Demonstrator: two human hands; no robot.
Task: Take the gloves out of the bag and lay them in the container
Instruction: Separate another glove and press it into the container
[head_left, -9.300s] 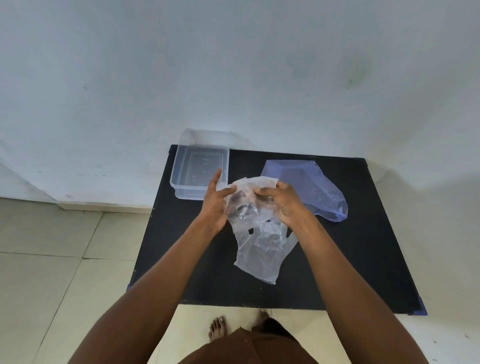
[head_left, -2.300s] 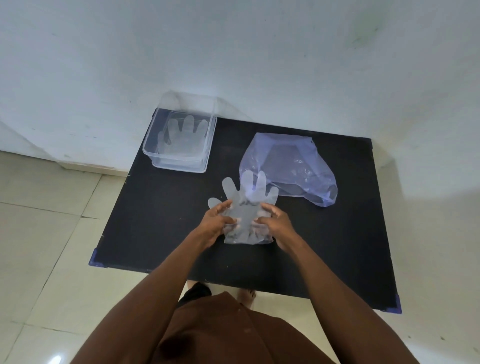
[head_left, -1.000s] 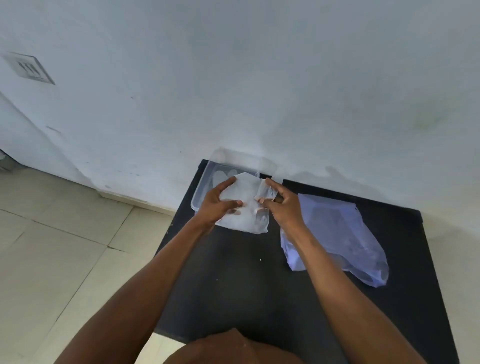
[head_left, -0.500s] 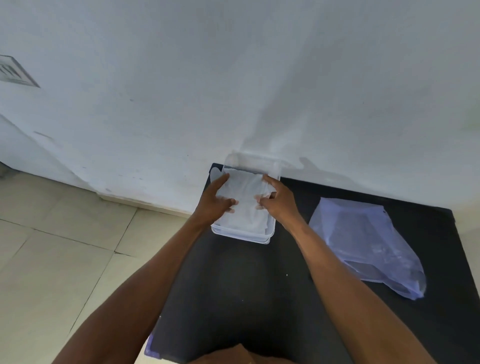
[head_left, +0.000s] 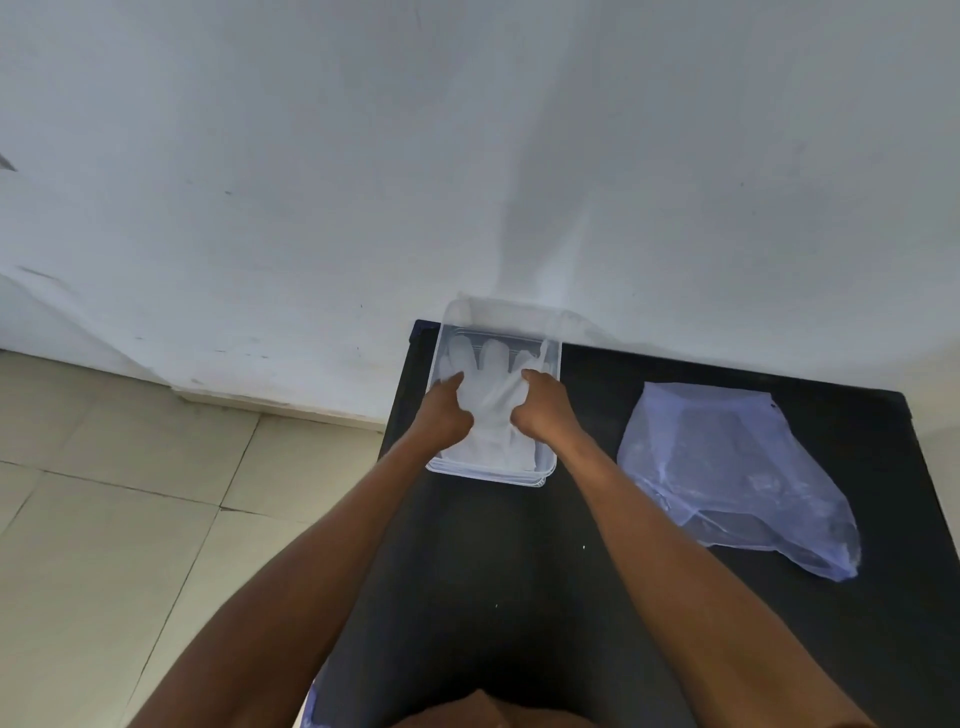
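At the left of the frame lay pale floor tiles (head_left: 130, 519) under a white wall (head_left: 467, 156). Just above centre, a clear plastic container (head_left: 488, 475) sat at the far left corner of a black table (head_left: 519, 597). Inside it lay the gloves (head_left: 491, 410) — thin, translucent white, fingers spread toward the wall. The left hand (head_left: 441, 413) and right hand (head_left: 545, 410) both curled down onto the gloves, pressing or pinching the film; which, I could not tell. Right of centre, well apart, a crumpled bluish bag (head_left: 727, 478) lay slack on the table.
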